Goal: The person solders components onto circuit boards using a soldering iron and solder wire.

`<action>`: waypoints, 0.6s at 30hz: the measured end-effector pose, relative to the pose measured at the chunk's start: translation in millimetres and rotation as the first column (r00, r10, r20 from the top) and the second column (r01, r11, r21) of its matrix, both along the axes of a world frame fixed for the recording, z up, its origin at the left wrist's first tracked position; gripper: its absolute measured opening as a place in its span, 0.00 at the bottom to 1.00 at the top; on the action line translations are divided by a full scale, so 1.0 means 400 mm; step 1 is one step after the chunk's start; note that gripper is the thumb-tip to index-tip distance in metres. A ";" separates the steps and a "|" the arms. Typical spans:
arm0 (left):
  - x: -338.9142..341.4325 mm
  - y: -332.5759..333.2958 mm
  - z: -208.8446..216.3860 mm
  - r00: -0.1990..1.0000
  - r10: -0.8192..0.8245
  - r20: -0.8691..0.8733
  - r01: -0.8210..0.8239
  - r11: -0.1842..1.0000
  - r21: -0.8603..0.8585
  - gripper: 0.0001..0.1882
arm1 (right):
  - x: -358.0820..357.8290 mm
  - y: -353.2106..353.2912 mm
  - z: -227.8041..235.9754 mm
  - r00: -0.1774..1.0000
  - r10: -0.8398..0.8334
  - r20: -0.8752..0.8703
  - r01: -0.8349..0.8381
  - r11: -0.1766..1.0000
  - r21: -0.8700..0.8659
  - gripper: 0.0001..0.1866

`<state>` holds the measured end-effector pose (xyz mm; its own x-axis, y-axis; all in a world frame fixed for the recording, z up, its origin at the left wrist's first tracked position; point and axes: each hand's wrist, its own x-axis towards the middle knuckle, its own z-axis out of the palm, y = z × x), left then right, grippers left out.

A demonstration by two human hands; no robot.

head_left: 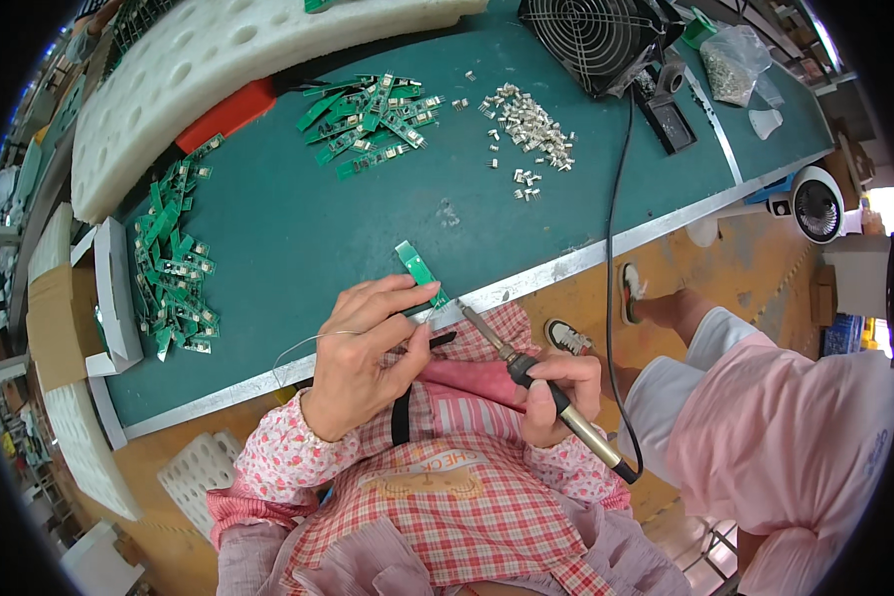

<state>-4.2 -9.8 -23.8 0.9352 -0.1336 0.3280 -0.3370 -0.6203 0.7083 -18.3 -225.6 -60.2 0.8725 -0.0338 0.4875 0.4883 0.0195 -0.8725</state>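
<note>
At the table's near edge my left hand (368, 333) is closed, its fingertips on a narrow green circuit board (419, 268). A thin wire (293, 350) curves out from beside this hand, and a dark, slim piece (417, 310) shows between its fingers; its kind is unclear. My right hand (563, 387) grips a soldering iron (512, 360), whose metal tip points up and left, close to the lower end of the board. Whether the tip touches the board I cannot tell. From the iron's rear end a black cable (618, 214) loops up across the table.
Green circuit boards lie in a pile (372, 119) at the back and another (174, 258) at the left. Small whitish components (536, 129) are heaped right of centre. A black fan (596, 40) stands behind them. White perforated foam (189, 79) lines the far left. A person (765, 427) stands at right.
</note>
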 end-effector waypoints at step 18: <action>-0.004 -0.003 0.003 1.000 0.010 -0.013 -0.010 1.000 0.018 0.07 | 0.012 0.009 -0.012 0.998 0.025 0.061 -0.022 0.999 -0.046 0.08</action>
